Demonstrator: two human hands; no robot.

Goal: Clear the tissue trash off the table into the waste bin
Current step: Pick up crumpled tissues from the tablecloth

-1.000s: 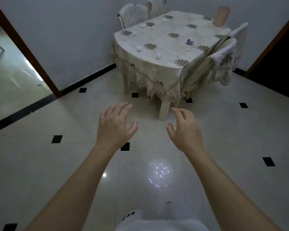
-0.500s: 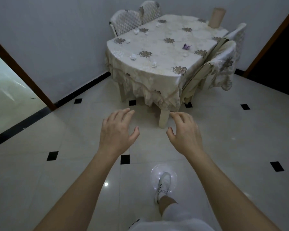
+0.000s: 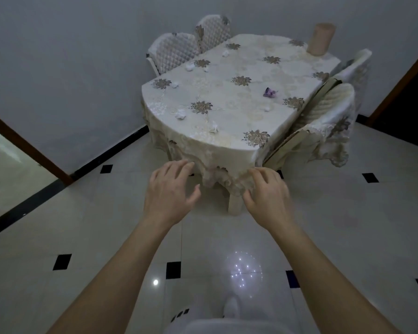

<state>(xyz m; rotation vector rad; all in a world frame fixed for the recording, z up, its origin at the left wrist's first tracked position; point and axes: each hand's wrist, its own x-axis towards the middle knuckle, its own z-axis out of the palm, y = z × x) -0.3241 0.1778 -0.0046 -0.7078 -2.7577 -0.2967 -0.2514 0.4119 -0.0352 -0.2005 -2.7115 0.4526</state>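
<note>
1. Crumpled tissue wads lie scattered on the cloth-covered surface [image 3: 229, 109]. The nearest wad [image 3: 214, 127] sits close to the rounded near edge. A second wad [image 3: 180, 114] lies just left of it and slightly further in. A third wad [image 3: 267, 108] lies toward the right side, near a purple scrap [image 3: 270, 92]. Smaller far wads [image 3: 190, 66] dot the back left. All are shapeless lumps with no long axis to line up with.
2. Every wad lies ahead of the fingers and well apart from them, so a reach alone looks too short; I judge a step closer is needed.
3. The nearest wad lies roughly between the lines of the two hands, slightly closer to the left hand [image 3: 170, 194]. The second wad is straight ahead of that hand, and the third is ahead of the right hand [image 3: 268, 198].
4. Both hands are palm down and empty. The left fingers [image 3: 179, 168] are spread and loosely curved, and the right fingers [image 3: 261, 174] are the same.
5. The hands hang over the tiled floor [image 3: 82, 213], short of the surface. Their tips overlap the tablecloth hem [image 3: 217, 174] in view, but contact cannot be told.
6. A beige cylindrical container [image 3: 321, 42] stands at the far right corner; whether it is the waste bin I cannot tell. Quilted chairs [image 3: 176, 55] flank the surface.
</note>
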